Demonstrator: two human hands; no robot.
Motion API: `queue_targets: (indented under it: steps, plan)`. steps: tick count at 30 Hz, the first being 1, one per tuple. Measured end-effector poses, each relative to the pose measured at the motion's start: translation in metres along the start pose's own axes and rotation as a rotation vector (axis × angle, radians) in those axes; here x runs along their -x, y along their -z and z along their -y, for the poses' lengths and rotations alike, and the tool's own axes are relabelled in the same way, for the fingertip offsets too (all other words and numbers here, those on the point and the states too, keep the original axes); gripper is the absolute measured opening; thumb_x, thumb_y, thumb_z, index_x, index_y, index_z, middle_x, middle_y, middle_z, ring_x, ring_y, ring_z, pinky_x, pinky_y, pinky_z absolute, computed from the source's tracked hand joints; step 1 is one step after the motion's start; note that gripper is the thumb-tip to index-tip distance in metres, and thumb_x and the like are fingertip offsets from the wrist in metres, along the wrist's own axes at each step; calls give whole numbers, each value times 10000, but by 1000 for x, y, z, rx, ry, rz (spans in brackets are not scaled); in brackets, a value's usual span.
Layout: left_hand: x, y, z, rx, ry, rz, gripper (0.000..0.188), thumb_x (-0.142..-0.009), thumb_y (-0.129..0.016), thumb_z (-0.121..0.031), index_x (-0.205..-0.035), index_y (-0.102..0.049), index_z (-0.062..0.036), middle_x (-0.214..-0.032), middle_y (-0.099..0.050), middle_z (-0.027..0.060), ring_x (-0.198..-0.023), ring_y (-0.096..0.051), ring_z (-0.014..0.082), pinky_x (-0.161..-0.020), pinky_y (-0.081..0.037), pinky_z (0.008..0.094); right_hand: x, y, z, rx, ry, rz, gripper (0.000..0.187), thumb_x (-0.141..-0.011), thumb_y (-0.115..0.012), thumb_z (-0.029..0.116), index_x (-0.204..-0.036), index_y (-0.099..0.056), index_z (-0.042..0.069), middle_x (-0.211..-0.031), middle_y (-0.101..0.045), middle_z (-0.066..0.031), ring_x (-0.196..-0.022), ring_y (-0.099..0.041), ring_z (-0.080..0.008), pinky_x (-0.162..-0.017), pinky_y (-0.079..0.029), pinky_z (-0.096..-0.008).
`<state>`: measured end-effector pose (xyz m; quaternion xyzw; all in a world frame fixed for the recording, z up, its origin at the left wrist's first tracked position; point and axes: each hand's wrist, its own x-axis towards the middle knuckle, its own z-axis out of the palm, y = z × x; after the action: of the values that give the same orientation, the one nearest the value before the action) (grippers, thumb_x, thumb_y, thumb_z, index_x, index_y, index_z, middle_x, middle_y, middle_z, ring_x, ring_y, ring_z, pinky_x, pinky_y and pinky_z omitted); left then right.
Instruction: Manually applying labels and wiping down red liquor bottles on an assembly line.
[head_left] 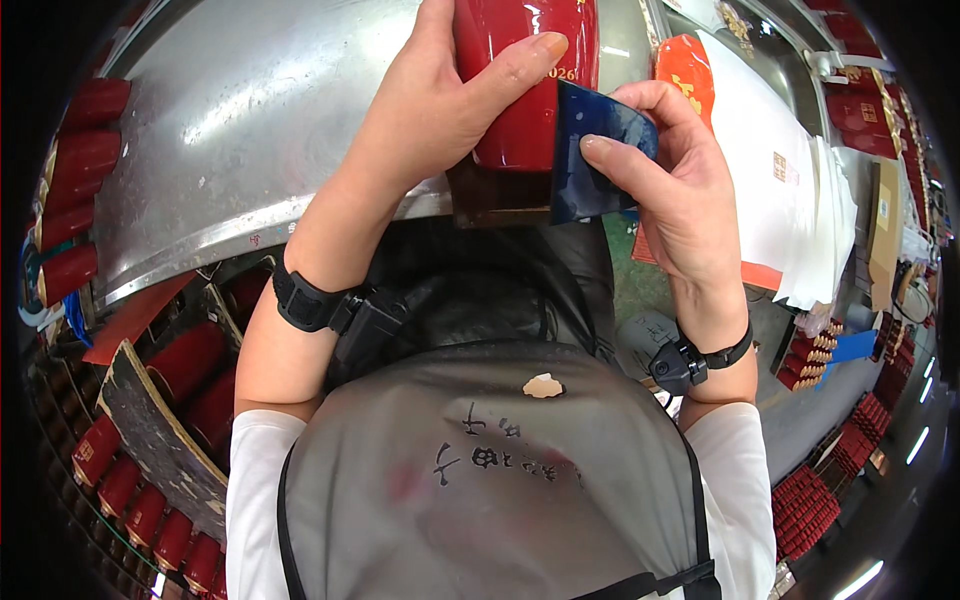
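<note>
A glossy red vase-like vessel (515,120) with small gold print lies at the near edge of the metal table, its top end cut off by the frame. My left hand (450,100) is closed around its left side, the thumb lying across the face. Pinched between thumb and fingers of my right hand (670,160) is a flat dark blue plastic scraper (590,150). Its straight left edge meets the vessel's lower right side. Under the vessel's near end sits a dark brown block (500,205) at the table edge.
The shiny metal table (250,130) spreads to the left. White paper sheets (770,150) and an orange-red printed piece (685,75) lie to the right. Red vessels (85,150) line the far left, with more in a worn wooden crate (165,430). Stacked red items (805,510) stand lower right.
</note>
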<state>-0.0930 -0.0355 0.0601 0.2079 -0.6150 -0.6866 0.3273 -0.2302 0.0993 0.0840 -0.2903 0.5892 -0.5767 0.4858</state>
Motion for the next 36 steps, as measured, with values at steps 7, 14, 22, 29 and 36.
queue_targets:
  steps: [7, 14, 22, 29, 36]
  plan:
    - [-8, 5, 24, -43, -131, -85, 693, -913, -662, -219, -1463, -305, 6, -1298, -535, 170, -1160, -560, 246, -993, -473, 392, -2, 5, 2, -22, -12, 47, 288, -831, -715, 14, -1082, -573, 11, -887, -664, -24, -789, -633, -60, -715, -512, -195]
    - [-5, 2, 14, 20, -9, -44, 708, -931, -649, -214, -1464, -227, -16, -1264, -554, 143, -1126, -565, 176, -946, -492, 336, -62, 46, 31, 223, 97, 57, 325, -980, -592, 316, -1097, -658, 20, -871, -659, -15, -726, -581, -36, -647, -466, -187]
    - [0, 3, 13, -123, -5, -5, 995, -851, -725, -143, -1517, -4, 18, -1386, -452, 185, -1236, -516, 229, -1012, -458, 359, -93, 20, 30, 358, 87, 180, 720, -842, -772, 315, -1329, -449, -106, -654, -585, 15, -600, -528, -31, -556, -440, -195]
    - [-1, 6, 14, -157, -9, -5, 1025, -828, -735, -130, -1525, 6, -4, -1402, -429, 193, -1244, -510, 250, -1016, -458, 370, -96, 19, 31, 299, 58, 173, 717, -817, -794, 301, -1320, -463, -89, -643, -568, 23, -594, -510, -28, -549, -422, -193]
    - [-2, 3, 7, -116, 30, -2, 1034, -823, -737, -123, -1526, 12, -4, -1393, -440, 191, -1229, -523, 253, -1017, -458, 376, -97, 29, 40, 370, 40, 198, 585, -863, -741, 328, -1281, -534, -25, -705, -612, 24, -682, -558, -33, -647, -443, -191]
